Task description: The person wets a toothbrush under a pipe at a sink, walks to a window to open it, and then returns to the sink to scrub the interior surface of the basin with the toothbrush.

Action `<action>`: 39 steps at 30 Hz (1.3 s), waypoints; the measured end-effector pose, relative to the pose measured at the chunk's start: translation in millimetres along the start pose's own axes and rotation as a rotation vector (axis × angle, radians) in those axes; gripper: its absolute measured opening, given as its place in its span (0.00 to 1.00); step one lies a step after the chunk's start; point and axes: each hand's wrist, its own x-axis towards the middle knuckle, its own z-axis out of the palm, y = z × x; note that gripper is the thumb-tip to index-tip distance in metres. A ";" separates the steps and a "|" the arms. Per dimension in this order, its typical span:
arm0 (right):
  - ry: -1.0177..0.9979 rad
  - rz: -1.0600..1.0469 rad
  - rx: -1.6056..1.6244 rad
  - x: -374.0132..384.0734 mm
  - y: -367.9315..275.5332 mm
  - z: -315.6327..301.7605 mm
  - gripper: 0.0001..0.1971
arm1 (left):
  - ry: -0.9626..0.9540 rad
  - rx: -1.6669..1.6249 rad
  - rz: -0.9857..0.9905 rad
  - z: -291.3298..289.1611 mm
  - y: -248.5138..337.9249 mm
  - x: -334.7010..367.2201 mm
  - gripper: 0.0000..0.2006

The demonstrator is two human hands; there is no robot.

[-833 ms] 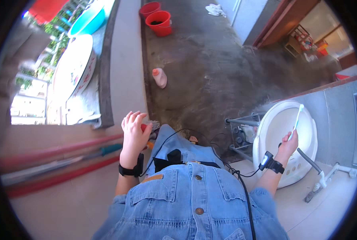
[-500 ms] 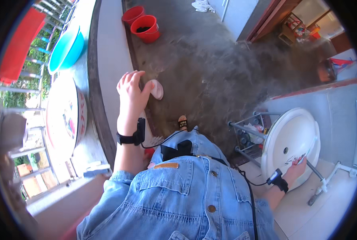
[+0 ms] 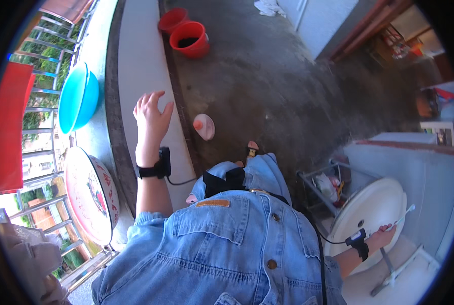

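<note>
My left hand (image 3: 152, 116) is raised with its fingers apart and holds nothing. Behind it lies the white face of the low wall (image 3: 148, 66). A pale bottle with a pinkish-orange cap (image 3: 204, 127) is on the wet floor to its right, apart from the hand. At the lower right, my right hand (image 3: 381, 237) is closed around a thin whitish-blue stick that looks like a toothbrush (image 3: 404, 214). That hand is over the white washbasin (image 3: 374, 208), near its drain hole. Black bands with small devices circle both wrists.
Along the ledge on the left are a turquoise basin (image 3: 79, 99) and a patterned enamel basin (image 3: 90, 195), beside metal railings (image 3: 41, 152). Two red buckets (image 3: 189, 39) stand far ahead. A metal rack (image 3: 316, 189) holds bags under the washbasin. A cable (image 3: 321, 254) runs down my front.
The view has shifted. My left hand appears farther from the bottle, over the wall. In my right hand, the stick now points outward to the right, past the basin's rim.
</note>
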 end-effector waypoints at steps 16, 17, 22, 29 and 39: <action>-0.016 0.064 0.010 41.5 29.0 118.3 0.08 | -0.154 0.095 0.006 -1.0 43.3 48.7 0.16; 0.006 0.077 0.001 41.6 30.3 115.2 0.08 | -0.158 0.094 0.021 1.2 49.1 54.6 0.16; 0.140 0.064 -0.027 43.3 32.7 82.2 0.10 | -0.159 0.056 0.179 25.4 92.1 92.4 0.17; 0.292 0.115 -0.017 58.6 63.9 67.8 0.13 | -0.278 -0.016 0.360 72.0 135.2 147.0 0.17; 0.422 0.134 -0.060 54.0 40.5 63.0 0.12 | -0.387 -0.091 0.665 194.8 272.8 234.2 0.15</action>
